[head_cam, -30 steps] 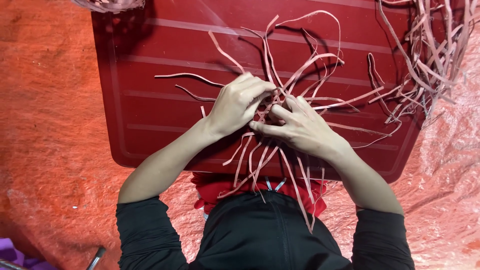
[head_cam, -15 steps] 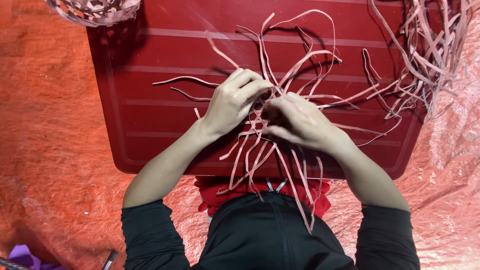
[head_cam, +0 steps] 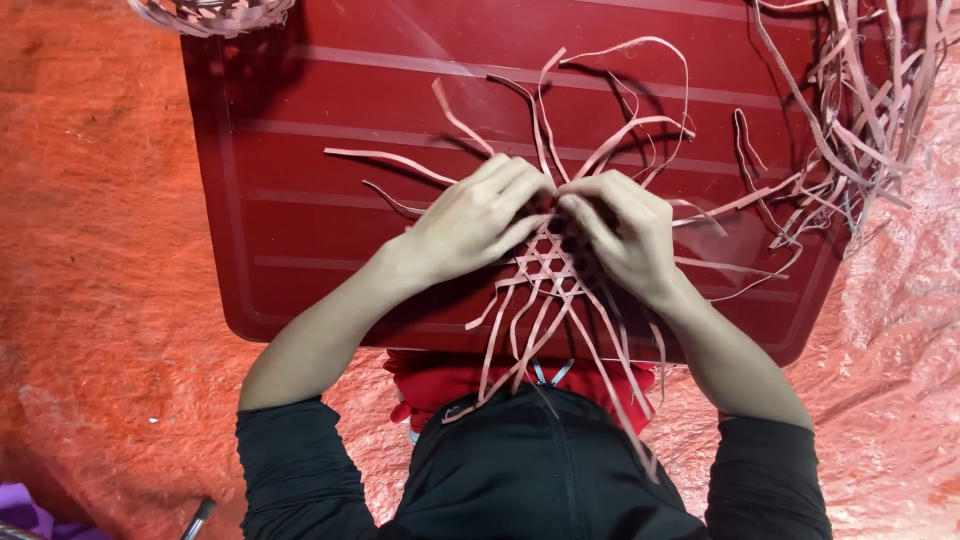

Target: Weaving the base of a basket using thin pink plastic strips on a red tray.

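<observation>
Woven strips [head_cam: 548, 268] on table [head_cam: 300, 150], between both hands.

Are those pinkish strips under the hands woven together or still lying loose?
Partly woven. The strips cross in an open lattice between the left hand and right hand, while their long ends splay loose over the red board.

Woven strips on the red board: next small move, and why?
Probably tuck the strip pinched at the fingertips into the lattice. Left hand and right hand meet at its upper edge, where the loose strips remain unwoven.
</observation>
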